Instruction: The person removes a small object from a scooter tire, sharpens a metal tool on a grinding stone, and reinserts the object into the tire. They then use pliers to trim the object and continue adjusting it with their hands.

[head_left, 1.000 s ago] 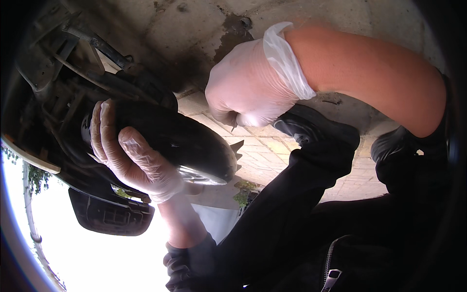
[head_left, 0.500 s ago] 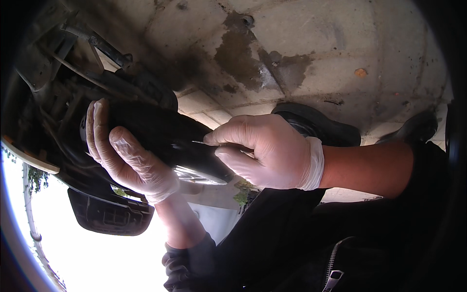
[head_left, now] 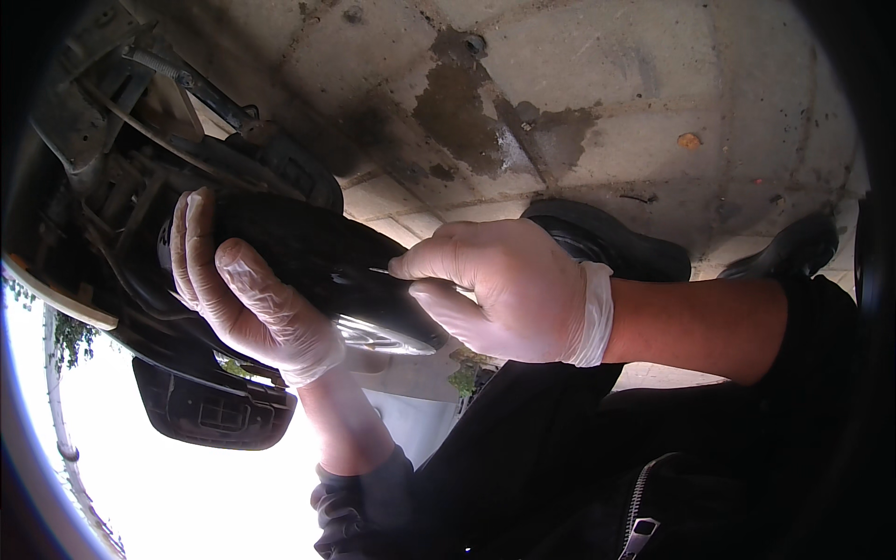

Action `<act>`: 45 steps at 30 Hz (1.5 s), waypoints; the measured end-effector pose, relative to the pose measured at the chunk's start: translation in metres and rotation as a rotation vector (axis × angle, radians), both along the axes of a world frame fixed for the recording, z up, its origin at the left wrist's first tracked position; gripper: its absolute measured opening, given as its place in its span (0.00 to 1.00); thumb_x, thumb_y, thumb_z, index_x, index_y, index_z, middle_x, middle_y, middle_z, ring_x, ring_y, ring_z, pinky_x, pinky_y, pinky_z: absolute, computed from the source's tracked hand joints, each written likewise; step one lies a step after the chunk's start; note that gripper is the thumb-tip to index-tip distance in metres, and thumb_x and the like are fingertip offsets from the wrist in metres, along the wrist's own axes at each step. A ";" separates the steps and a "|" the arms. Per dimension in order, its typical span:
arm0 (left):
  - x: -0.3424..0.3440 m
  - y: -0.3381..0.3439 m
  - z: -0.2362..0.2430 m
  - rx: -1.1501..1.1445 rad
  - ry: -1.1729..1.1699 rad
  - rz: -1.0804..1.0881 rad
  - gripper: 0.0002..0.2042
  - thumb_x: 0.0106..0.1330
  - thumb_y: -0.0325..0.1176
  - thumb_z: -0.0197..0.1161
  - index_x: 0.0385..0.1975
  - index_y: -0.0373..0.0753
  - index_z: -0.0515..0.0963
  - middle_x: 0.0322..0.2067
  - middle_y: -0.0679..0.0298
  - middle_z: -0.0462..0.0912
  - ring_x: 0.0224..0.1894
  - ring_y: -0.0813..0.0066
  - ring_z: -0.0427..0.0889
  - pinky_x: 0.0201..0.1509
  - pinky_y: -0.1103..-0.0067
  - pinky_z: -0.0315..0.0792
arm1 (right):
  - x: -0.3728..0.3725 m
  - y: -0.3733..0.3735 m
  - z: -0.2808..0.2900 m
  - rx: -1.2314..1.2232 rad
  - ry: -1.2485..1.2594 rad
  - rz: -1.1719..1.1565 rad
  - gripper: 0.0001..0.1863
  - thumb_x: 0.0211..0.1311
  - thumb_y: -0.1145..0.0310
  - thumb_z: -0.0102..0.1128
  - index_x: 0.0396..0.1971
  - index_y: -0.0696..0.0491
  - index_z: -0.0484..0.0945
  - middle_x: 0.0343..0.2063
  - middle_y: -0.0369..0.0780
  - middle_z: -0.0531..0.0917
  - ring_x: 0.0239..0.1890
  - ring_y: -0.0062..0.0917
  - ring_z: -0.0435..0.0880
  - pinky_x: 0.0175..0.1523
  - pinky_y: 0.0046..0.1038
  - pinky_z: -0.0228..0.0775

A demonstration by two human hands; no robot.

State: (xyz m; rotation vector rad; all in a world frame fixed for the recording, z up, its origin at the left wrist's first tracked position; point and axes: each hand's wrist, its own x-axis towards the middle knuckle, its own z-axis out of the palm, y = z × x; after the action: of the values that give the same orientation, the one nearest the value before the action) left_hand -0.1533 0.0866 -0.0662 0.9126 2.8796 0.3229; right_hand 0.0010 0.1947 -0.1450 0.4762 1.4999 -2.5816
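Left hand point(head_left: 247, 299): gloved, fingers wrapped round black tyre point(head_left: 308, 257)
Right hand point(head_left: 509, 294): gloved, fingers pinching thin metal pin point(head_left: 378, 272), tip touching tyre

Thin, translucent white rubbery gloves, slightly wrinkled and faintly shiny, over left hand point(head_left: 247, 299) and right hand point(head_left: 504, 289). Black moulded cover point(head_left: 317, 261), smooth and glossy, bright highlight along lower edge. Slim metal pin point(head_left: 378, 272), bare and pale, pinched in the right grip. Rough, stained concrete paving point(head_left: 597, 103), matt grey with dark damp-looking patches. Dull, grimy metal frame and spring point(head_left: 159, 70). Matt black ribbed plastic mudguard point(head_left: 210, 411). Black cloth jacket point(head_left: 560, 467), matt, with metal zip pull point(head_left: 637, 537).
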 end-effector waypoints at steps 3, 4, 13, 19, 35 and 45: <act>0.001 0.001 0.000 0.001 -0.003 0.012 0.21 0.78 0.47 0.51 0.58 0.36 0.77 0.58 0.60 0.75 0.63 0.68 0.72 0.70 0.71 0.63 | -0.006 0.008 0.002 -0.005 -0.010 0.056 0.10 0.60 0.74 0.67 0.41 0.58 0.83 0.33 0.45 0.87 0.32 0.36 0.87 0.36 0.31 0.78; 0.001 0.002 0.000 0.000 -0.003 0.014 0.21 0.78 0.47 0.51 0.58 0.36 0.77 0.57 0.60 0.75 0.63 0.68 0.72 0.70 0.71 0.63 | -0.009 0.012 0.003 -0.036 -0.055 0.155 0.10 0.60 0.73 0.66 0.41 0.58 0.83 0.32 0.45 0.87 0.31 0.34 0.87 0.35 0.30 0.78; 0.001 0.002 0.001 -0.004 -0.004 0.018 0.20 0.78 0.45 0.52 0.57 0.37 0.77 0.57 0.60 0.75 0.62 0.68 0.73 0.69 0.72 0.63 | -0.027 0.032 0.008 -0.778 -0.458 0.289 0.12 0.64 0.71 0.62 0.40 0.65 0.82 0.25 0.40 0.85 0.25 0.16 0.80 0.32 0.21 0.73; -0.002 0.001 0.000 0.012 0.006 0.016 0.19 0.78 0.44 0.53 0.57 0.36 0.78 0.56 0.60 0.76 0.62 0.68 0.73 0.68 0.72 0.65 | -0.017 0.011 0.035 -0.763 -0.567 0.049 0.12 0.67 0.72 0.62 0.44 0.65 0.81 0.25 0.35 0.83 0.25 0.11 0.77 0.30 0.17 0.69; -0.003 0.002 -0.001 0.060 -0.020 0.081 0.19 0.77 0.44 0.54 0.56 0.37 0.78 0.57 0.60 0.75 0.60 0.70 0.74 0.67 0.73 0.66 | -0.036 0.036 -0.006 -0.657 -0.339 0.370 0.12 0.62 0.71 0.60 0.39 0.64 0.84 0.27 0.44 0.86 0.26 0.22 0.82 0.35 0.22 0.75; -0.004 0.002 -0.001 0.016 0.013 0.053 0.18 0.77 0.41 0.55 0.56 0.36 0.78 0.57 0.60 0.75 0.61 0.70 0.74 0.67 0.74 0.66 | -0.017 -0.008 0.054 -0.491 -0.581 -0.108 0.10 0.66 0.73 0.62 0.43 0.63 0.81 0.30 0.40 0.86 0.30 0.15 0.81 0.36 0.18 0.74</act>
State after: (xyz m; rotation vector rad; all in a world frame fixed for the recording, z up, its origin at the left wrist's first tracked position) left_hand -0.1572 0.0887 -0.0671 0.8455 2.9209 0.3467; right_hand -0.0162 0.1864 -0.0905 1.1236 0.6475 -2.4406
